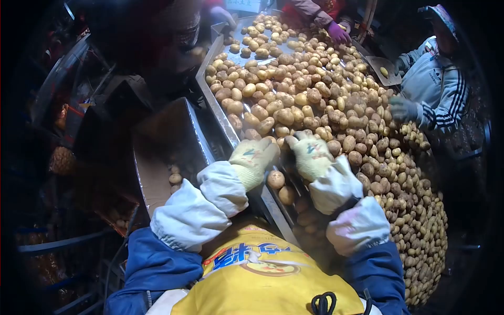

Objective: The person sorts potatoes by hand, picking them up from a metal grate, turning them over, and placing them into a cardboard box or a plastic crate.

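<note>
Many potatoes [283, 116] cover a metal sorting table [223, 118]. My left hand [254, 157], in a pale yellow glove, lies at the near edge of the heap beside the metal rim, its fingertips against potatoes. To the right of it, my right hand [311, 152], in a matching glove, touches the potatoes too, with its fingers bent. A dark gap separates the two hands. Just below it, a few potatoes [276, 179] sit in a narrow channel. Whether either hand grips a potato is hidden by the gloves.
An open cardboard box [157, 173] with some potatoes stands left of the table. A person in a light jacket [433, 79] works at the right, gloved hands by the heap. At the far end show a purple-gloved hand [338, 32] and another person's hand [223, 17].
</note>
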Demonstrator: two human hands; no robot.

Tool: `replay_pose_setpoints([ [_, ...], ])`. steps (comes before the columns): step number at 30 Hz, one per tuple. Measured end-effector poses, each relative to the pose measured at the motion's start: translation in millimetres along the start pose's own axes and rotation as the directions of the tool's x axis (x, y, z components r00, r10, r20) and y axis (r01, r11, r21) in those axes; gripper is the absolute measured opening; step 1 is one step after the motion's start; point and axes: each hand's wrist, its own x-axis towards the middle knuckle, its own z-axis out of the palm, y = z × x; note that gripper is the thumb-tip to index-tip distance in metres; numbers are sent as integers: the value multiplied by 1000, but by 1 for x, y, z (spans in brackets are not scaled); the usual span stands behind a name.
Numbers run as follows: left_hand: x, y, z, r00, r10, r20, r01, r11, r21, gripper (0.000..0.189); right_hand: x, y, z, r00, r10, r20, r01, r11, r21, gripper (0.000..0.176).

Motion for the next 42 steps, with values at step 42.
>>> replay_pose_setpoints([
  [42,-43,-9,37,961,142,-238,-80,-680,-729,56,-44,-35,-21,905,-100,414,-145,841,521,64],
])
